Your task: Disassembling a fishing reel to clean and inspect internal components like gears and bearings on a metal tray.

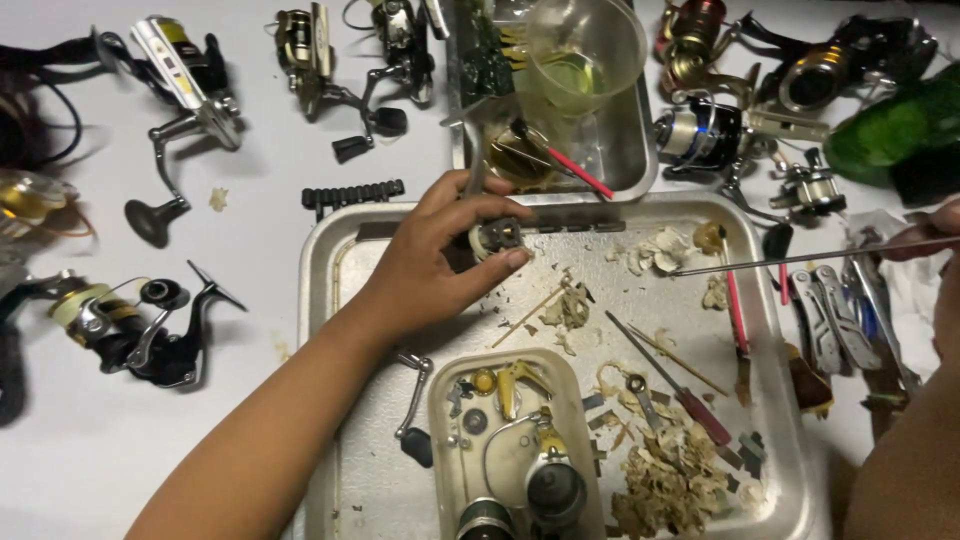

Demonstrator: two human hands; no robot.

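My left hand (440, 255) reaches over the far edge of a large metal tray (330, 260) and pinches a small dark round reel part (497, 236) between thumb and fingers. My right hand (925, 240) is at the right edge of the view, holding a long thin metal rod (800, 258) that points left across the tray, its tip near some crumpled paper scraps (655, 250). My right forearm fills the lower right corner.
A plastic tub (445, 400) of reel parts stands in the tray beside a red-handled screwdriver (680, 385) and paper scraps (670, 480). Behind it are a smaller metal tray (625, 160) with a clear cup (590, 50) and a red-handled brush (565, 165). Several fishing reels (190, 80) ring the table; pliers (830, 320) lie right.
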